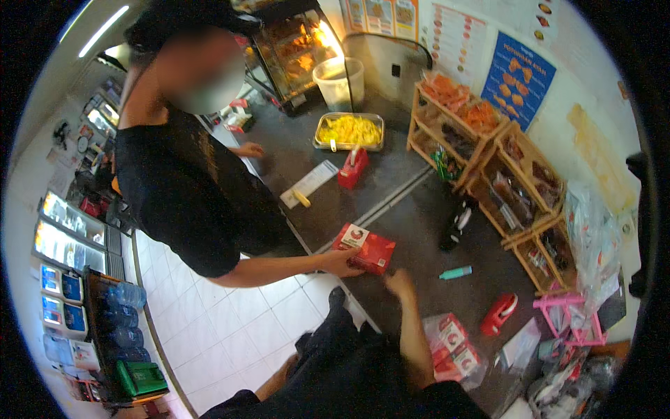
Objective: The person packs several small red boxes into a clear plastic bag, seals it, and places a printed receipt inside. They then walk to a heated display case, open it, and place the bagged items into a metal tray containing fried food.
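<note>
A person in a black shirt and cap stands at the left and holds a red printed cardboard box [372, 253] over the counter's edge. My right hand [399, 284], blurred, is at the box's lower right corner; whether its fingers grip the box cannot be told. Low in the view, my left forearm [276, 378] shows beside my dark clothing, its fingers hidden. Right of my right forearm, more red boxes [453, 348] lie in a clear plastic bag. A teal marker-like item [456, 273] and a red tape dispenser [499, 314] rest on the dark counter [413, 246].
Farther up the counter are a tray of yellow food [349, 131], another red tape dispenser [353, 167] and a paper slip [309, 184]. Wooden racks [502, 183] with packets line the wall. A pink plastic rack [568, 317] stands at the right, near plastic bags. White tiled floor [225, 319] lies left.
</note>
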`<action>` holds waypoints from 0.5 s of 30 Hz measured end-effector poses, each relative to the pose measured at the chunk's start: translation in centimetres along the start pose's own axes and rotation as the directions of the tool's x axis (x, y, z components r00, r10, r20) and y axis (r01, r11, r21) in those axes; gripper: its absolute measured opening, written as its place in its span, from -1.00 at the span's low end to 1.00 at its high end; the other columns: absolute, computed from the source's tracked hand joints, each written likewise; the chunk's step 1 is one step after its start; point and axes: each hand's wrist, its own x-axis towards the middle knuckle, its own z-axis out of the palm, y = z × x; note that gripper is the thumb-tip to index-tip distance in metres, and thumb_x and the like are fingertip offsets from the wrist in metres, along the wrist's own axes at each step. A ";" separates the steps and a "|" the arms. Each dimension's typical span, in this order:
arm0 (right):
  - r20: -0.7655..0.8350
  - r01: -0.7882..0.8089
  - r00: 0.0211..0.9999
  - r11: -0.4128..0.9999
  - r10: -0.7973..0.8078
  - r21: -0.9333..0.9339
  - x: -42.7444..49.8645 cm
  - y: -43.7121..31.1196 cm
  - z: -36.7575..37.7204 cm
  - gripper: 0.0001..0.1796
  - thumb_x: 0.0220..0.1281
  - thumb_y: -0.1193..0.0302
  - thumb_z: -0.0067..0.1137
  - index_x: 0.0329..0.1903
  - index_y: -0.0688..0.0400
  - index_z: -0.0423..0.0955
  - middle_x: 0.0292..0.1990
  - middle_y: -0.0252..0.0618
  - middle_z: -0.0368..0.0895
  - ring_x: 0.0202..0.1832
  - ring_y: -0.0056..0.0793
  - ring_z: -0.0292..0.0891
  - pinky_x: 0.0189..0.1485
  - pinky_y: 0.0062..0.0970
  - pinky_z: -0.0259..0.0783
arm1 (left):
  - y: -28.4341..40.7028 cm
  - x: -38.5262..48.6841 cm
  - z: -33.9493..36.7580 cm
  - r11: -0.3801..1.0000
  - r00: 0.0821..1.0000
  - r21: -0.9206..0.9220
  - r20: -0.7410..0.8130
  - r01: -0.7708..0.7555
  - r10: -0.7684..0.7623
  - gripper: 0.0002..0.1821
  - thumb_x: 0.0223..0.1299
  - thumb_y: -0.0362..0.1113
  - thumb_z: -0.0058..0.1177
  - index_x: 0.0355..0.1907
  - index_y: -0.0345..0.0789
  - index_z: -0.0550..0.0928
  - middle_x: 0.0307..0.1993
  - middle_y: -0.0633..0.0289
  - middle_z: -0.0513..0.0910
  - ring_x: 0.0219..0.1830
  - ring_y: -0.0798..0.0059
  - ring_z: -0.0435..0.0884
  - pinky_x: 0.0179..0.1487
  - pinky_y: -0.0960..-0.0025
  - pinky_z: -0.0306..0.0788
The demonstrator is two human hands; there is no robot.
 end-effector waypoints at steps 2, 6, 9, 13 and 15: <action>-0.385 0.030 0.921 0.977 0.054 0.210 -0.3 0.2 -3.1 -0.47 0.04 0.30 0.24 0.08 0.26 0.47 0.08 0.08 0.51 0.10 -0.01 0.46 0.14 -0.26 0.37 | 2.2 0.9 -1.5 0.998 0.996 -0.023 0.067 -0.062 0.063 -0.46 0.34 0.15 -0.24 0.13 -0.21 0.44 -0.08 0.10 0.64 -0.24 0.28 0.64 -0.21 0.25 0.53; -0.601 0.361 0.771 0.922 -0.212 0.138 2.0 -2.4 -6.7 -0.38 -0.01 0.36 0.27 0.17 0.22 0.37 0.20 0.07 0.38 0.26 -0.05 0.28 0.28 -0.28 0.24 | 8.4 2.5 -4.7 0.983 0.987 -0.157 0.115 -0.093 0.111 -0.49 0.34 0.13 -0.22 0.12 -0.20 0.44 -0.10 0.13 0.65 -0.26 0.30 0.64 -0.22 0.27 0.53; -0.320 0.545 0.689 0.757 -0.650 -0.362 4.3 -5.3 -4.6 -0.08 -0.14 0.17 0.40 0.32 0.15 0.19 0.30 0.11 0.20 0.35 0.09 0.07 0.35 -0.05 0.11 | 13.8 3.3 -5.1 0.987 0.996 -0.156 -0.077 0.024 -0.036 -0.54 0.36 0.06 -0.21 0.10 -0.22 0.46 -0.12 0.16 0.65 -0.23 0.35 0.62 -0.18 0.34 0.47; 0.056 0.430 0.822 0.555 -0.566 -0.712 4.3 -6.0 0.5 0.28 -0.44 0.04 0.51 0.42 0.10 -0.03 0.17 0.22 0.26 0.30 0.13 0.09 0.31 0.11 0.06 | 20.6 3.5 -3.1 0.985 0.976 0.134 -0.172 -0.113 0.135 -0.46 0.37 0.10 -0.26 0.14 -0.27 0.45 -0.09 0.15 0.64 -0.14 0.36 0.60 -0.11 0.29 0.41; 0.016 0.409 0.873 0.713 -0.488 -0.569 4.8 -6.1 0.3 0.34 -0.47 0.03 0.52 0.44 0.09 -0.10 0.10 0.21 0.31 0.26 0.11 0.16 0.30 0.16 0.04 | 22.9 2.9 -0.6 0.949 0.953 0.231 -0.165 -0.215 0.256 -0.48 0.34 0.07 -0.21 0.11 -0.29 0.50 -0.06 0.16 0.62 -0.06 0.34 0.56 0.04 0.25 0.35</action>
